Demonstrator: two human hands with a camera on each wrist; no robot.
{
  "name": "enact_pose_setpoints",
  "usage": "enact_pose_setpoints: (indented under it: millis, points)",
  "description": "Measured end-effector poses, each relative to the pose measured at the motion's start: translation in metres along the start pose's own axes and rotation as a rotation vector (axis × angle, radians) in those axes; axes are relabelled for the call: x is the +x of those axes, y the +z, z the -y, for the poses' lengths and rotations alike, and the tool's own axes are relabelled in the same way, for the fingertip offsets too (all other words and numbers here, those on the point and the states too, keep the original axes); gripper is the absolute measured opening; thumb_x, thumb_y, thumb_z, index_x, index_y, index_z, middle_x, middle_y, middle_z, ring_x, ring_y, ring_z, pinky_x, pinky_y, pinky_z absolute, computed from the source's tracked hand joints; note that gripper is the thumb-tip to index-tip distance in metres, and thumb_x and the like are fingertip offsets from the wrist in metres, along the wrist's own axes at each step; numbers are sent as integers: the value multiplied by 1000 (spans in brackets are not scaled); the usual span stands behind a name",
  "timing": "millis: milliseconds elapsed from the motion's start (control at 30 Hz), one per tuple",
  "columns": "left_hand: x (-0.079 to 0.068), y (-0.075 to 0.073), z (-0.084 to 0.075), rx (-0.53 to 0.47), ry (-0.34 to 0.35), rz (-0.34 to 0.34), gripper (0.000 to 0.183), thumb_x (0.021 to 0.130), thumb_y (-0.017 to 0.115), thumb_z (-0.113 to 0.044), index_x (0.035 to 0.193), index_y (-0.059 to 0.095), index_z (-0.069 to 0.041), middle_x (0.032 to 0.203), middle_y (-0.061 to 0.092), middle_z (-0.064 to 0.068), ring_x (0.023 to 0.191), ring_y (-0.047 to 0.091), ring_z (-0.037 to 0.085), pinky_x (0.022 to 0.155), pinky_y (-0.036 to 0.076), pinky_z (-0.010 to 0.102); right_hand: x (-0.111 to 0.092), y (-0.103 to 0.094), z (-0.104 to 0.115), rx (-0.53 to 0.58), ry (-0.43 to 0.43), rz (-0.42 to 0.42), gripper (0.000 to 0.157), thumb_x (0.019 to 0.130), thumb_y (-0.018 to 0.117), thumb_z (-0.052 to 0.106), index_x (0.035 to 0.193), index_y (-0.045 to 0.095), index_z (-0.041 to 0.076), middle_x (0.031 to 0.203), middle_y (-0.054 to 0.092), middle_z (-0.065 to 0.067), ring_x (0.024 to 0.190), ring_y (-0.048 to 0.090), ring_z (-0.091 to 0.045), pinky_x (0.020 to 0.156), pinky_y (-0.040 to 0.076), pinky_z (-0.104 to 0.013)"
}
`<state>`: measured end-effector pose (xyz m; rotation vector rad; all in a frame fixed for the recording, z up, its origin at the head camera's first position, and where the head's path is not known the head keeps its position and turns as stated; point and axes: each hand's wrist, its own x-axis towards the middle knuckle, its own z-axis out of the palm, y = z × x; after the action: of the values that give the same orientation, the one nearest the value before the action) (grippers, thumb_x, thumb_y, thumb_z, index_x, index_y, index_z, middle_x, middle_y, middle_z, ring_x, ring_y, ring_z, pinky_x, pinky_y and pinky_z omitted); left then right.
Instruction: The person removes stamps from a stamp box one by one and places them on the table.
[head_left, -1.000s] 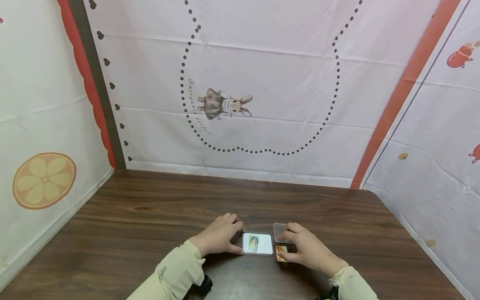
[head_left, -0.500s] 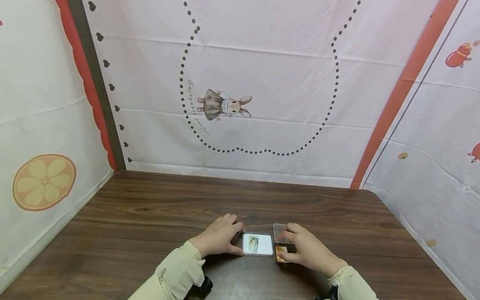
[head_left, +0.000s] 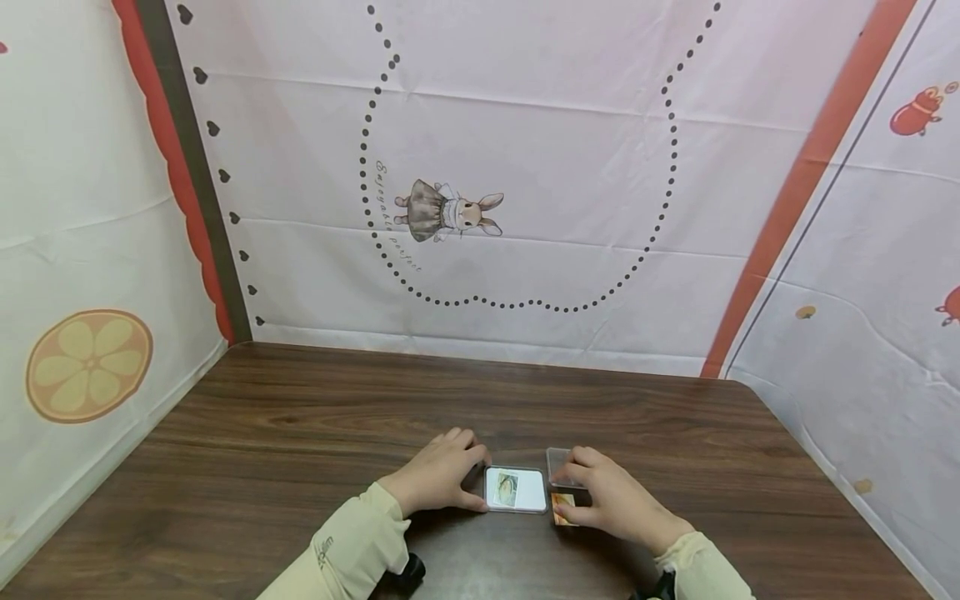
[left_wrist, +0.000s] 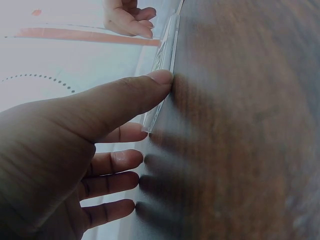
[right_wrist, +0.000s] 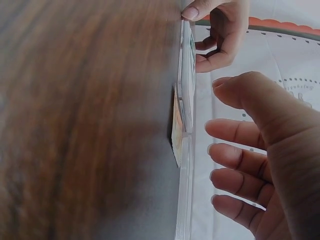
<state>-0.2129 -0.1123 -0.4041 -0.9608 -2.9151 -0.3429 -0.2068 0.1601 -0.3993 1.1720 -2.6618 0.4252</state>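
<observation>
A shallow clear plastic case (head_left: 545, 500) lies flat on the table, with a white card (head_left: 531, 490) in it that bears a small greenish picture (head_left: 507, 489). My left hand (head_left: 441, 472) holds the case by its left end, thumb at the near corner and index finger at the far one. In the left wrist view the thumb presses the edge of the case (left_wrist: 169, 50). My right hand (head_left: 617, 493) hovers with loose fingers over an orange picture card (head_left: 559, 505) and a clear plastic lid (head_left: 557, 458). The right wrist view shows its fingertips (right_wrist: 227, 155) apart from the orange card (right_wrist: 177, 132).
The dark wood table (head_left: 360, 400) spreads around both hands. A white printed cloth (head_left: 555, 200) hangs behind it, with more cloth along both sides. A black wrist strap (head_left: 409, 572) shows below the left sleeve (head_left: 352, 533).
</observation>
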Motion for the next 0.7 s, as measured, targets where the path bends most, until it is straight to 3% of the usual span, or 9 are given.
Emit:
enact_pose_setpoints:
  millis: [700]
  points:
    - [0,2,1,15,11,-14,50,68,69,-55,105,58,-22,93,47,-8,83,39,6,79,37,28,3,1,3,-10,14,2,23,76,69,34,94,67,20,85,49,11,75,42,0,65,39,-18]
